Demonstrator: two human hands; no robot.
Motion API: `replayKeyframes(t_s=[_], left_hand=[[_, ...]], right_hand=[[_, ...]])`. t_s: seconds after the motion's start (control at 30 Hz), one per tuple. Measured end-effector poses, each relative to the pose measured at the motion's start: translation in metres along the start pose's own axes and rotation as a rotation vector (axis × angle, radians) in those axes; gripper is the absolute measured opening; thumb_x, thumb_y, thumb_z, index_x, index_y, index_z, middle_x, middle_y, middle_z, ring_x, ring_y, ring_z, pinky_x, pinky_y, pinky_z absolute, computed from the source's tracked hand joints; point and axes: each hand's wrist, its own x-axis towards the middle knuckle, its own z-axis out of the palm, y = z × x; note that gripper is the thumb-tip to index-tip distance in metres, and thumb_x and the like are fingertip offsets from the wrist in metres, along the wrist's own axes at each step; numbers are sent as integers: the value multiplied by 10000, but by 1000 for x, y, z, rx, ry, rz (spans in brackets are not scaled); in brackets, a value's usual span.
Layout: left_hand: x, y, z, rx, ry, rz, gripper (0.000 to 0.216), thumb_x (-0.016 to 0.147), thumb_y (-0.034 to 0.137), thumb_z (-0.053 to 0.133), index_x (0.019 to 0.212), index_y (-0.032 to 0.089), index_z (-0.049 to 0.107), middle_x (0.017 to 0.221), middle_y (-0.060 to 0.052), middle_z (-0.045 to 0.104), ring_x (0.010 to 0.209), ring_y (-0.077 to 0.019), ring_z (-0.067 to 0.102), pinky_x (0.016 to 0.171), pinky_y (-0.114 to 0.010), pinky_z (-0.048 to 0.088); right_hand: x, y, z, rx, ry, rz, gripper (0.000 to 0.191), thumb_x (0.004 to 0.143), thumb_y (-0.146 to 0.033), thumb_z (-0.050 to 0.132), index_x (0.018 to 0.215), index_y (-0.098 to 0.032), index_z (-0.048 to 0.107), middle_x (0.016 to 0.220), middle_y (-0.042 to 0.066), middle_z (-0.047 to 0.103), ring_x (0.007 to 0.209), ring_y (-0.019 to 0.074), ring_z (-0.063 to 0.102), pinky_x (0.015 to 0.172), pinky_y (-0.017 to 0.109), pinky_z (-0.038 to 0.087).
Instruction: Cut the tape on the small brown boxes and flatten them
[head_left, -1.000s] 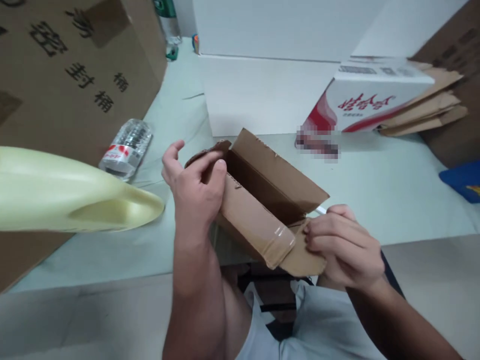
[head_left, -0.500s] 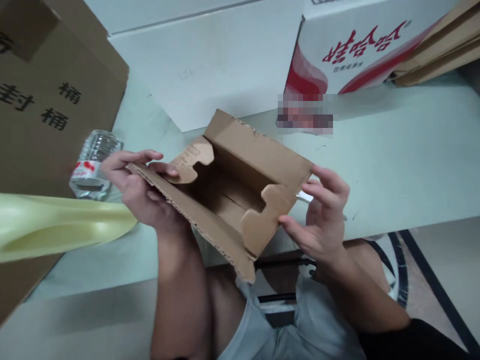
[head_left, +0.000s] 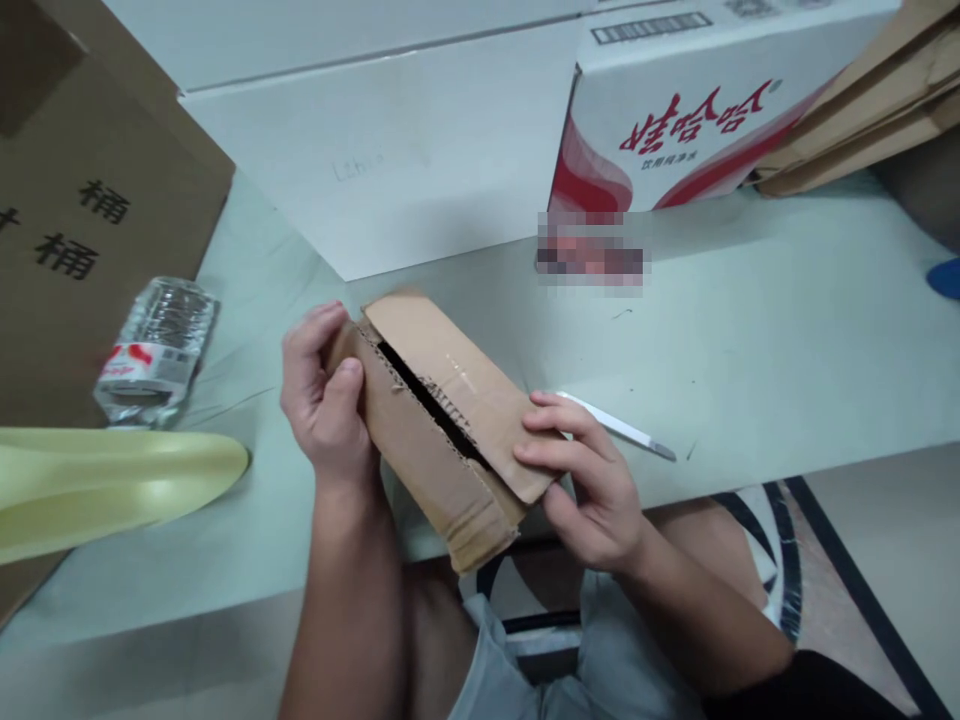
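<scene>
I hold a small brown cardboard box (head_left: 439, 425) between both hands, just above the near edge of the pale table (head_left: 750, 340). Its two long top flaps are folded nearly closed, with a dark slit left between them. My left hand (head_left: 322, 400) wraps around the box's far left end, thumb on the front flap. My right hand (head_left: 581, 470) grips the near right end, fingers pressing the top flap down. A thin white blade-like tool (head_left: 619, 428) lies on the table just right of my right hand.
A roll of yellowish tape (head_left: 97, 485) sits at the left, close to the camera. A plastic water bottle (head_left: 154, 350) lies beside a large brown carton (head_left: 82, 220). A white box (head_left: 390, 150) and a red-and-white carton (head_left: 675, 110) stand behind, with flattened cardboard (head_left: 862, 110) at the right.
The box was open with its flaps spread; its flaps are now folded down almost closed. My hands moved from the side flaps onto the two ends of the box.
</scene>
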Motion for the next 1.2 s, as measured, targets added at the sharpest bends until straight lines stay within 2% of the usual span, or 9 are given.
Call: replayKeyframes(t_s=[0.13,0.27,0.4,0.5,0.63,0.83,0.97,1.1,1.2], left_hand=[[2,4,-5,93,-162,70,313,816,245,582,1006,252,830,1213,-33,773,1185,-259,649,1129,-460,459],[6,7,-7,130,-217,114,306,827,222,578,936,298,854,1079,-15,817,1096,-262,679,1091,-477,456],[9,8,-10,183,-269,97,308,838,262,555,925,307,846,1092,-28,808,1104,-280,687,1102,-506,465],[9,7,-11,184,-270,81,301,845,278,557,932,307,843,1106,-35,801,1124,-287,678,1115,-519,460],[8,4,-11,188,-257,80,311,861,302,547,955,297,844,1117,-41,798,1130,-292,677,1098,-526,471],[11,0,-9,154,-248,98,324,858,283,548,952,290,857,1091,-56,805,1100,-294,690,1072,-517,477],[14,-3,-4,86,-212,85,321,834,284,551,914,276,862,1064,-70,812,1070,-297,707,1071,-524,472],[15,-5,-2,58,-185,79,312,819,296,559,895,270,860,1065,-74,818,1065,-298,711,1066,-525,472],[13,-5,-3,66,-193,93,315,835,304,557,917,269,859,1088,-69,817,1075,-291,709,1082,-520,470]], right_hand=[[-1,2,4,34,-25,-44,375,896,-322,607,1269,-307,640,1247,107,670,1340,334,614,1122,581,550],[1,2,5,1,-14,-42,309,913,-287,609,1221,-304,632,1224,106,667,1329,316,627,1119,556,558],[0,3,6,-23,-39,-48,283,929,-300,599,1211,-304,621,1220,109,654,1318,323,635,1120,569,556],[-6,7,8,-9,-18,-23,370,949,-351,595,1319,-334,575,1298,115,638,1344,318,616,1118,565,555],[-11,17,11,43,61,65,606,946,-511,617,1496,-363,406,1440,148,586,1372,323,599,1082,562,572],[-3,23,8,61,-60,132,377,930,-486,661,1247,-305,562,1453,148,610,1364,316,621,1085,535,547],[9,18,-4,95,-160,182,419,934,-557,644,1242,-294,539,1496,157,592,1372,293,625,1089,498,544],[26,7,-21,55,-295,252,410,981,-601,554,1205,-259,585,1487,162,606,1381,297,612,1112,510,510],[36,9,-20,4,-285,236,377,965,-555,608,1192,-254,600,1468,163,620,1373,305,607,1125,535,481]])
